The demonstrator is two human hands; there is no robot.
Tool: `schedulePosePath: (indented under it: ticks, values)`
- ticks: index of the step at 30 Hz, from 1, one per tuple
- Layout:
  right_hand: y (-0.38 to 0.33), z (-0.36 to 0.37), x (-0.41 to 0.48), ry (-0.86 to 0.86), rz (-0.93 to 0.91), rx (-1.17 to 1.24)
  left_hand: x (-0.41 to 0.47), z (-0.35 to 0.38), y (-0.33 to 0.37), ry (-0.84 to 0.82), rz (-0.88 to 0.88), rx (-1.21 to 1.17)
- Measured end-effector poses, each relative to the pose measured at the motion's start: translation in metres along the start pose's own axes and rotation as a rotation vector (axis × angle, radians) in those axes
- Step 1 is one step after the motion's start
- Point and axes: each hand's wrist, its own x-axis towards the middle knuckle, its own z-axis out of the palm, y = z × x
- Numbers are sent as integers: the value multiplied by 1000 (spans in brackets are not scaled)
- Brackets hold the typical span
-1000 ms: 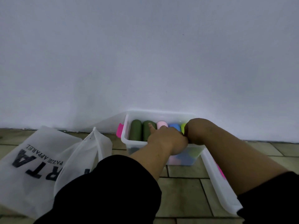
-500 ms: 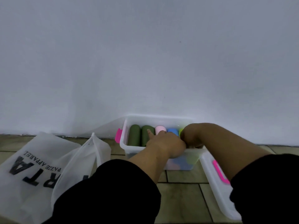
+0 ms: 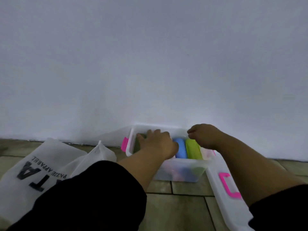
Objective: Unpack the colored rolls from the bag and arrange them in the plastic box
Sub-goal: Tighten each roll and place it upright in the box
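A clear plastic box [image 3: 180, 171] stands on the floor against the wall, with colored rolls lying side by side in it. I see a dark green roll [image 3: 137, 146], a blue roll [image 3: 180, 148], a lime roll [image 3: 192, 149] and a pale roll [image 3: 207, 152]; more colors show blurred through the front wall. My left hand [image 3: 157, 144] lies palm down with fingers spread over the left rolls, hiding some. My right hand [image 3: 205, 135] hovers over the box's far right corner with fingers curled and nothing visible in them. The white bag [image 3: 41, 167] with black lettering lies to the left.
The box's clear lid [image 3: 231, 212] with a pink latch [image 3: 229, 185] lies on the tiled floor [image 3: 176, 212] right of the box, under my right forearm. Another pink latch [image 3: 124, 144] sticks out from the box's left end. A white wall [image 3: 150, 64] rises right behind the box.
My left hand has slid left and flattened onto the dark green rolls. My right hand has drawn back toward the far right corner, uncovering the blue and lime rolls.
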Motion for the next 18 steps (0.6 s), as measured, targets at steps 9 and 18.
schedulePosePath:
  ticks: [9, 18]
  values:
    - [-4, 61, 18, -311, -47, -78, 3, 8, -20, -349, 16, 225]
    - [-2, 68, 22, -266, -90, -143, 18, 20, -22, -296, -36, 132]
